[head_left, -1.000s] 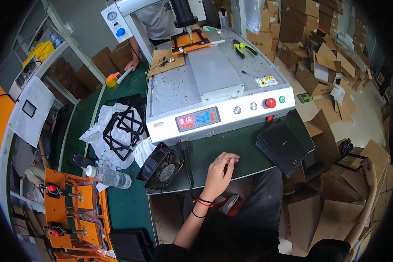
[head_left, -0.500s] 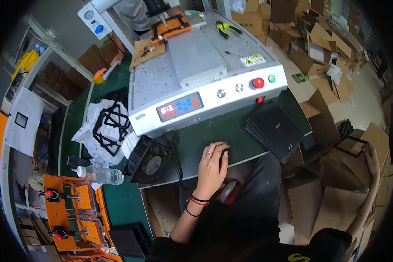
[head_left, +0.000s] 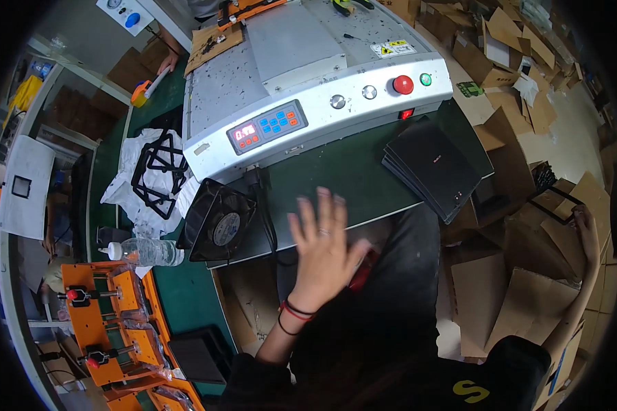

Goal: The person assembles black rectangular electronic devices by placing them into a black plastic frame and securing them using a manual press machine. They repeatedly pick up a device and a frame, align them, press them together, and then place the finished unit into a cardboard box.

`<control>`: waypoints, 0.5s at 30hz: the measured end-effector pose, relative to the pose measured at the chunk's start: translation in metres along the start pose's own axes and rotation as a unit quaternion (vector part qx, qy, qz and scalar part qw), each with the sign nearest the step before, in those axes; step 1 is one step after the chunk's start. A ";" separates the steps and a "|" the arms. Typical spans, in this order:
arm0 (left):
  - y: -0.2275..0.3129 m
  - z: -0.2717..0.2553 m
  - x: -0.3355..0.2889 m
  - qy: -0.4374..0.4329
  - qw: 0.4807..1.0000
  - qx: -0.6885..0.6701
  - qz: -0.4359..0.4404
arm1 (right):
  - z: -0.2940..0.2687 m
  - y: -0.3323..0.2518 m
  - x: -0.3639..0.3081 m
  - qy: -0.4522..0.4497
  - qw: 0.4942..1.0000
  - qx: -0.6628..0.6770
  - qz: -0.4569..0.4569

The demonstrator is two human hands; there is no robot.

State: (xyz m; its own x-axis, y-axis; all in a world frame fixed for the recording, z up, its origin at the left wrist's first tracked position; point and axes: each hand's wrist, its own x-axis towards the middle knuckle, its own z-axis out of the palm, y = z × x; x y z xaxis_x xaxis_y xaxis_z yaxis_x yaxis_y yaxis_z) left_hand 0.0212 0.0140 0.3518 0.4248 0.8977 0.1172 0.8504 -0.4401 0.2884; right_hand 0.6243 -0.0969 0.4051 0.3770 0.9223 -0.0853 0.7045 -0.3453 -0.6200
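While the left hand [head_left: 320,264] splays its fingers [head_left: 324,214], the right hand [head_left: 584,223] grips a rectangular frame [head_left: 550,213].

Bright, even indoor light filled a bowed view.
The white machine [head_left: 305,108] and pale floor [head_left: 574,145] looked brightest, while the dark trousers [head_left: 413,274] lost most detail and shade gathered beneath the green table [head_left: 336,164]. Red display digits [head_left: 244,131] glowed nearly white at their core. The left hand [head_left: 324,257] looked slightly smeared. The shelf post [head_left: 8,281] curved near the rim, and the corners fell black.
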 end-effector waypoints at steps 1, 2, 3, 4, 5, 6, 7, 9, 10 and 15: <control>0.007 -0.008 -0.007 -0.081 0.993 -0.039 0.074 | 0.000 -0.002 0.001 -0.004 1.000 -0.007 -0.003; 0.006 -0.015 -0.011 -0.164 0.955 -0.106 0.223 | 0.000 0.000 0.000 -0.004 1.000 -0.011 -0.006; 0.003 -0.016 -0.006 -0.314 0.823 -0.386 0.275 | 0.000 0.002 0.000 -0.004 1.000 -0.015 -0.009; 0.002 -0.024 -0.005 -0.406 0.737 -0.494 0.221 | 0.001 0.004 0.000 -0.012 1.000 -0.004 -0.002; 0.000 -0.034 -0.002 -0.482 0.629 -0.587 0.165 | 0.000 0.005 0.001 -0.016 1.000 0.004 0.003; -0.009 -0.025 0.005 -0.330 0.720 -0.575 0.205 | -0.002 0.006 0.002 -0.020 1.000 0.012 0.008; -0.012 -0.024 0.010 -0.198 0.809 -0.533 0.152 | -0.004 0.007 0.001 -0.020 1.000 0.016 0.008; -0.010 -0.017 0.023 0.056 0.982 -0.174 0.045 | -0.003 0.007 0.001 -0.021 0.999 0.025 0.007; -0.005 -0.009 0.022 0.025 0.996 -0.081 0.040 | -0.004 0.012 0.000 -0.013 0.999 0.030 0.001; 0.024 -0.002 0.007 -0.262 0.798 -0.422 0.342 | 0.001 0.028 0.002 0.050 0.998 0.024 -0.003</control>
State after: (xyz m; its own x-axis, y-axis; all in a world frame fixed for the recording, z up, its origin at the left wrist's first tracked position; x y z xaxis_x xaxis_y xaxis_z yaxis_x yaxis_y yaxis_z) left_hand 0.0439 0.0093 0.3612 0.9591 0.2249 0.1718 -0.0533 -0.4526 0.8901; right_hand 0.6439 -0.1039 0.3866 0.4329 0.9014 -0.0043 0.6784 -0.3289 -0.6570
